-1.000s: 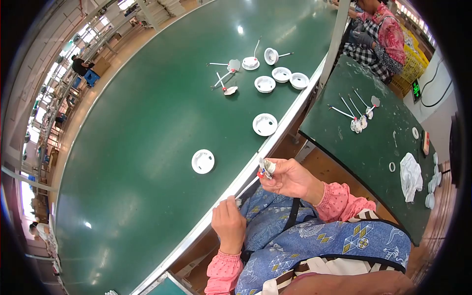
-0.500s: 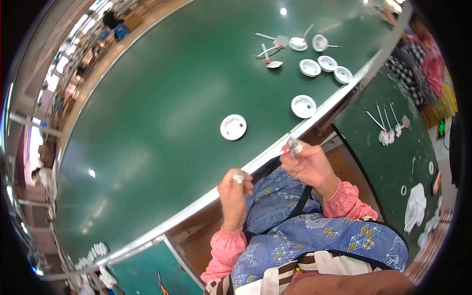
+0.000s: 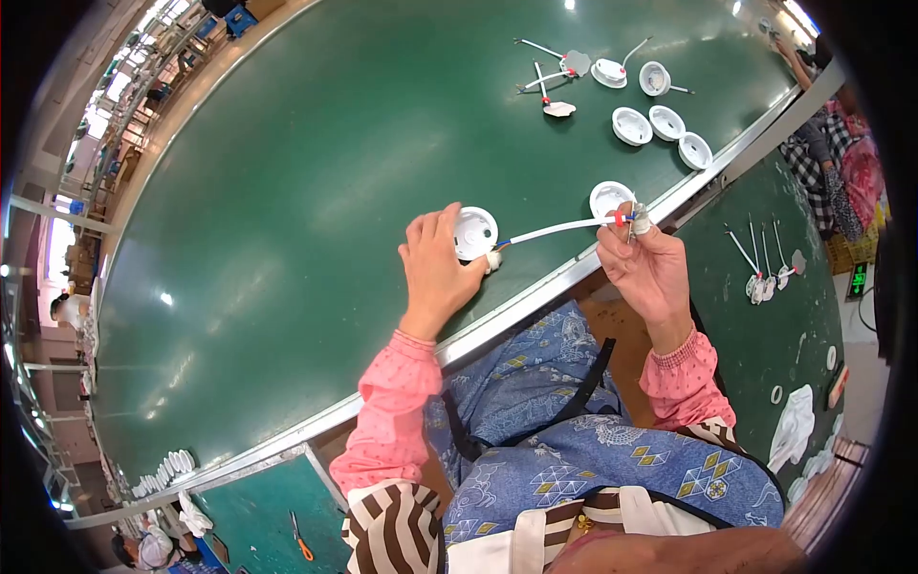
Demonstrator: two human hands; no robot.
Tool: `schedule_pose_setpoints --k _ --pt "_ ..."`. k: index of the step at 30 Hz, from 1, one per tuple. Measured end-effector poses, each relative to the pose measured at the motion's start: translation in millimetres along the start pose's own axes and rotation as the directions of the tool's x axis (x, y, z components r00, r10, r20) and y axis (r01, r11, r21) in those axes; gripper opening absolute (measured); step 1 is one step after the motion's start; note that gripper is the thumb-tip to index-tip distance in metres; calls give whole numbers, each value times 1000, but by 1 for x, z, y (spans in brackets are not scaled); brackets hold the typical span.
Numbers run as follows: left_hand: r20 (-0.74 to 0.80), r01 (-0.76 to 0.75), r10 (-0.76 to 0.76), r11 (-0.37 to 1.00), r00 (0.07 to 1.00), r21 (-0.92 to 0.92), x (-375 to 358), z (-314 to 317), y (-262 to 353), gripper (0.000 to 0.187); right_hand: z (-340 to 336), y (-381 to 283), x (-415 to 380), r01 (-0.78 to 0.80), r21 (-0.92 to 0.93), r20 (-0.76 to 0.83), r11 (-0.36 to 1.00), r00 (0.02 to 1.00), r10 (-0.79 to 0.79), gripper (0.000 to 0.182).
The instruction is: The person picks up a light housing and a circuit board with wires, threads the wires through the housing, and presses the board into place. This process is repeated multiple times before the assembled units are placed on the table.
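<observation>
We see the left hand [image 3: 435, 263] resting on the green belt [image 3: 287, 191], its fingers curled against a round white cap [image 3: 475, 232] at its two o'clock, with the thumb tip pinching what seems to be a small plug at the end of a white cord [image 3: 559, 230]. The cord runs taut toward three o'clock to the right hand [image 3: 650, 273], which is raised just off the belt's metal edge [image 3: 535, 297]. Its fingers are closed around a small silvery part [image 3: 639, 222] with a red tip where the cord ends. A second white cap [image 3: 610, 198] sits on the belt just behind that hand, at its eleven o'clock.
</observation>
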State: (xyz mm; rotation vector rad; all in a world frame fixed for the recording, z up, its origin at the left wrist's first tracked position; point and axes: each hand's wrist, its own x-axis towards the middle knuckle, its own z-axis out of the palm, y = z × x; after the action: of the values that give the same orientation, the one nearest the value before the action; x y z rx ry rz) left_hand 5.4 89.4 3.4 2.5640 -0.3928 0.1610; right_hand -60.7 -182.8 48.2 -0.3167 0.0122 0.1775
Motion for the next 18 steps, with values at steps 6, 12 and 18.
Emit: schedule_pose_setpoints --k 6,12,18 --pt "324 -259 207 958 923 126 3 -53 3 94 -1 1 0 23 -198 -43 980 999 -32 18" --pt "-52 35 -35 999 998 -5 -40 -33 16 97 6 14 9 106 -440 -74 892 985 -153 16" --pt "-149 162 -153 985 977 51 -32 12 31 87 17 20 23 50 -619 -26 784 996 -84 13"
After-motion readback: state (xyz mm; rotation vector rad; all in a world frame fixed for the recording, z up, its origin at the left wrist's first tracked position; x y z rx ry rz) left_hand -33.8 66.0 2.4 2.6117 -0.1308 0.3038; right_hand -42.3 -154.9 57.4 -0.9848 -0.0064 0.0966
